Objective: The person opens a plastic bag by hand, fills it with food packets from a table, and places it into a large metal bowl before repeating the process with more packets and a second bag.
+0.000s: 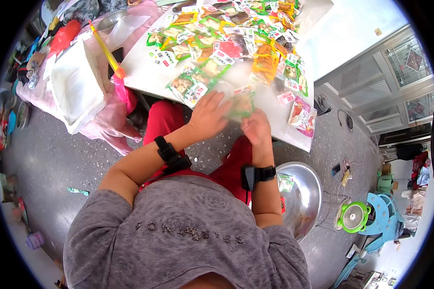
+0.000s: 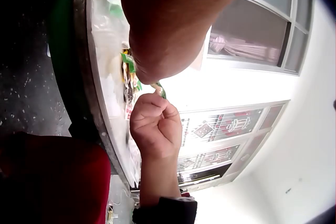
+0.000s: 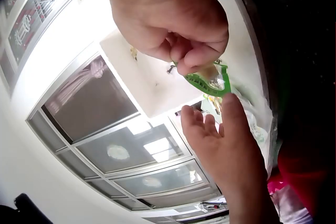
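**Small packet pinched at the table's near edge**

From where I stand, the small packet [image 1: 241, 102] is up between the two hands, just over the near part of the white table [image 1: 142, 71]. The right hand [image 1: 256, 129] has its fingers curled tight, pinching the packet by one green edge. That grip probably leaves most of the pouch free to turn. The left hand [image 1: 208, 115] is open, fingers loosely bent, its thumb at the packet's other side; whether it bears any weight, I can't tell. It seems well placed to steady a limp pouch.

The big heap of packets [image 1: 226, 45] sits towards the far side, which leaves a pale strip of tabletop in front for the wrists to work over. A few clear pouches [image 1: 190, 85] lie left of the hands, near the edge, and a purple packet [image 1: 302, 116] lies close to the right edge, where a sleeve or elbow might nudge it off.

The red trouser legs [image 1: 166, 123] come right up to the table, so there's little room to drop the forearms. Down to the right, a steel basin [image 1: 315, 185] is beside the right elbow.
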`<control>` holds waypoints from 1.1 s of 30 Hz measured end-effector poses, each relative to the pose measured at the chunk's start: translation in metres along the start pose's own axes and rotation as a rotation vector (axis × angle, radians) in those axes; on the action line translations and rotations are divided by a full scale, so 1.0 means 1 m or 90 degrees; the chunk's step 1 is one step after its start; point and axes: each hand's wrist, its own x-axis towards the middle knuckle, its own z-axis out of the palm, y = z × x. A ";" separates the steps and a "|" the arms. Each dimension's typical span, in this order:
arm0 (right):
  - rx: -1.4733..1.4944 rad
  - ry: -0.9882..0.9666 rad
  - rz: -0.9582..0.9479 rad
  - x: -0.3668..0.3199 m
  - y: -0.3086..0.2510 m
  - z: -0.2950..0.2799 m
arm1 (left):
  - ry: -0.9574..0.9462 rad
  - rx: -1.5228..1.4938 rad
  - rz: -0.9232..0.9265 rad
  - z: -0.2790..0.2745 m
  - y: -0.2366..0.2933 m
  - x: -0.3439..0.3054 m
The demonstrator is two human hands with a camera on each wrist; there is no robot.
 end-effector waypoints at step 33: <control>-0.119 -0.037 0.050 -0.025 0.014 -0.010 | -0.326 -1.015 -0.766 -0.015 -0.001 -0.011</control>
